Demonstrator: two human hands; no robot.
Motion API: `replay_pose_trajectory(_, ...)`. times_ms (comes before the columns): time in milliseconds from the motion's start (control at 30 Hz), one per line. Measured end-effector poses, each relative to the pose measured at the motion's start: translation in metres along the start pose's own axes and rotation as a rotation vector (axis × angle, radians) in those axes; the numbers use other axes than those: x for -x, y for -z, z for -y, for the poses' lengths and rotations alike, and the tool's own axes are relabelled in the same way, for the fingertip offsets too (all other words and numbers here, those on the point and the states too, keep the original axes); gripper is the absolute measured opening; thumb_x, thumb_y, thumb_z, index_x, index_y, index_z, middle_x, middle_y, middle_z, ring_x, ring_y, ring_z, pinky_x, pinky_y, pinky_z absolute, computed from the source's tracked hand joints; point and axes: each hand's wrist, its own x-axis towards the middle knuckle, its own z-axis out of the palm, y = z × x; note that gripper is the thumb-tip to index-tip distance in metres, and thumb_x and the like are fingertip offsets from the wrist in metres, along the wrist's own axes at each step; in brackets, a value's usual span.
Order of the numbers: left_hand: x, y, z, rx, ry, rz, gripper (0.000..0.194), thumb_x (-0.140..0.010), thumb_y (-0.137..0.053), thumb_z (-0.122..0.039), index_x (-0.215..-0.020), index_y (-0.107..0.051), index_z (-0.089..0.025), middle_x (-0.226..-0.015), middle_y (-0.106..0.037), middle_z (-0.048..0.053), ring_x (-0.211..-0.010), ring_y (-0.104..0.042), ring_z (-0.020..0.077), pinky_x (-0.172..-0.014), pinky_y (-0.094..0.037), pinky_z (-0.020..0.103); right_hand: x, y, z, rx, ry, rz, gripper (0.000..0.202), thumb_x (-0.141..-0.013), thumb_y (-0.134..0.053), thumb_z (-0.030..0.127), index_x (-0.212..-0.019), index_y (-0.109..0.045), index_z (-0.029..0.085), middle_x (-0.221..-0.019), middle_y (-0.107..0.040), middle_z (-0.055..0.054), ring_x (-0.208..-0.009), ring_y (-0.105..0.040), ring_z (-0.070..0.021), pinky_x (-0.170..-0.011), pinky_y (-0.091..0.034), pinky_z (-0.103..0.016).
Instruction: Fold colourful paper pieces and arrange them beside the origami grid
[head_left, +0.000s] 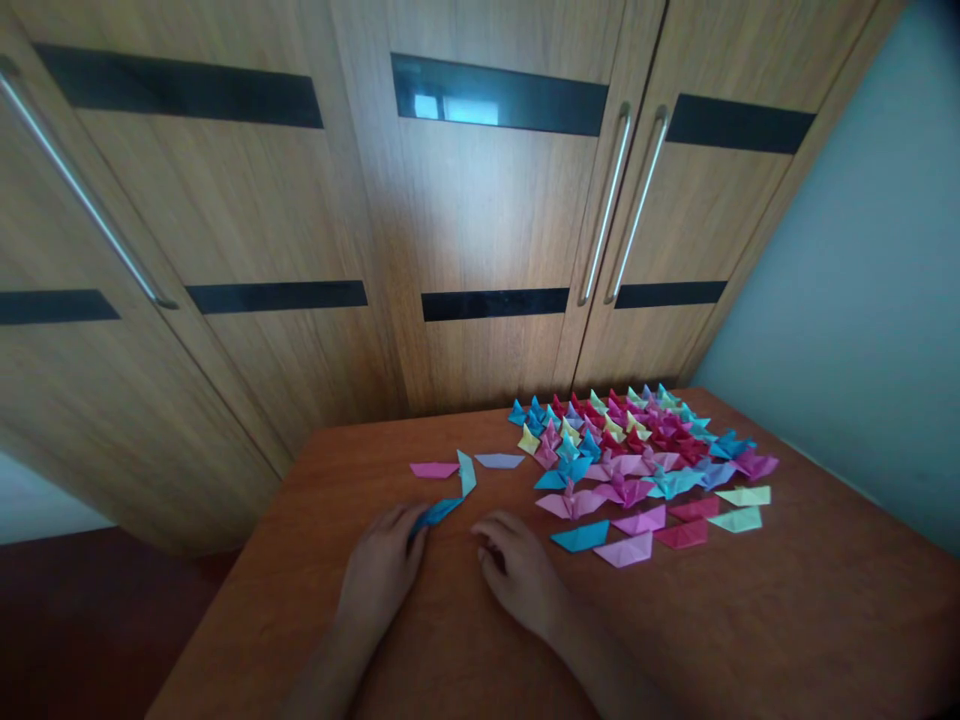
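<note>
My left hand pinches the near end of a folded blue paper piece over the table. To its right, my right hand rests with fingers curled and apart, nothing visible between them. Beyond the hands lie a pink folded strip, a light-teal one whose lower end is close to the blue piece, and a lavender one. Right of my right hand are several flat folded pieces, among them a blue one and a pink one.
Several rows of folded paper figures in many colours stand at the back right of the brown wooden table. Behind it rises a wooden wardrobe with metal handles. A pale wall runs along the right side.
</note>
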Motion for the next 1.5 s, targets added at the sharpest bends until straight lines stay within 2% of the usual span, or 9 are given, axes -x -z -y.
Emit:
replay_pose_trajectory(200, 0.001, 0.007, 0.003, -0.008, 0.051, -0.007, 0.026, -0.085, -0.045, -0.025, -0.099, -0.066, -0.023, -0.103, -0.07, 0.007, -0.094, -0.065, 0.0242, -0.084, -0.048, 0.035, 0.001, -0.001, -0.002, -0.03, -0.011, 0.003, 0.034, -0.076, -0.049, 0.003, -0.102, -0.061, 0.022, -0.098, -0.06, -0.004, -0.092, -0.058, -0.0176, -0.083, -0.048, -0.029)
replay_pose_trajectory(333, -0.001, 0.009, 0.004, 0.047, 0.079, -0.013, 0.025, -0.082, -0.046, -0.024, -0.097, -0.067, -0.023, -0.102, -0.071, 0.006, -0.095, -0.065, 0.0241, -0.086, -0.047, 0.034, 0.0, -0.001, -0.002, -0.045, -0.01, -0.002, 0.033, -0.077, -0.049, 0.004, -0.102, -0.061, 0.021, -0.097, -0.06, -0.004, -0.09, -0.058, -0.017, -0.081, -0.048, -0.029)
replay_pose_trajectory(533, -0.003, 0.012, -0.006, 0.401, 0.209, 0.028, 0.024, -0.081, -0.05, -0.031, -0.092, -0.068, -0.021, -0.095, -0.072, 0.004, -0.09, -0.066, 0.0228, -0.084, -0.049, 0.033, -0.002, -0.003, -0.006, -0.208, -0.084, -0.006, 0.027, -0.078, -0.054, 0.012, -0.103, -0.061, 0.021, -0.094, -0.062, -0.004, -0.078, -0.058, -0.0152, -0.072, -0.049, -0.027)
replay_pose_trajectory(733, 0.0, 0.007, -0.022, 0.667, 0.165, 0.157, 0.023, -0.081, -0.053, -0.032, -0.094, -0.069, -0.02, -0.091, -0.072, 0.004, -0.087, -0.065, 0.0216, -0.081, -0.048, 0.029, -0.006, -0.002, -0.008, -0.486, -0.238, -0.027, 0.028, -0.078, -0.061, 0.022, -0.106, -0.058, 0.021, -0.092, -0.066, -0.003, -0.076, -0.06, -0.0147, -0.064, -0.046, -0.025)
replay_pose_trajectory(933, 0.004, 0.003, -0.033, 0.746, 0.129, 0.261, 0.021, -0.082, -0.055, -0.029, -0.095, -0.07, -0.021, -0.098, -0.072, 0.005, -0.088, -0.064, 0.021, -0.081, -0.048, 0.029, -0.009, -0.002, -0.008, -0.553, -0.297, -0.021, 0.017, -0.074, -0.065, 0.025, -0.089, -0.061, 0.019, -0.078, -0.065, 0.0, -0.068, -0.058, -0.0134, -0.058, -0.042, -0.022)
replay_pose_trajectory(1133, 0.005, 0.001, -0.039, 0.776, 0.102, 0.281, 0.019, -0.081, -0.055, -0.025, -0.094, -0.069, -0.021, -0.099, -0.071, 0.004, -0.091, -0.064, 0.0202, -0.083, -0.047, 0.028, -0.008, -0.001, -0.005, -0.527, -0.308, -0.004, 0.009, -0.073, -0.066, 0.025, -0.079, -0.065, 0.018, -0.073, -0.065, 0.0, -0.066, -0.057, -0.0135, -0.059, -0.043, -0.023)
replay_pose_trajectory(1267, 0.006, -0.001, -0.04, 0.792, 0.099, 0.291, 0.016, -0.08, -0.057, -0.026, -0.091, -0.067, -0.02, -0.093, -0.07, 0.003, -0.088, -0.063, 0.0197, -0.082, -0.047, 0.027, -0.008, 0.001, -0.004, -0.542, -0.292, 0.004, 0.008, -0.073, -0.066, 0.025, -0.078, -0.067, 0.018, -0.074, -0.066, 0.0, -0.066, -0.057, -0.0133, -0.059, -0.042, -0.022)
replay_pose_trajectory(1500, 0.008, -0.005, -0.04, 0.74, 0.123, 0.294, 0.014, -0.08, -0.059, -0.031, -0.083, -0.065, -0.019, -0.077, -0.065, 0.001, -0.074, -0.059, 0.0169, -0.07, -0.046, 0.025, -0.006, 0.003, -0.002, -0.619, -0.257, 0.006, 0.01, -0.074, -0.067, 0.027, -0.073, -0.069, 0.018, -0.071, -0.066, -0.001, -0.065, -0.057, -0.0135, -0.06, -0.042, -0.023)
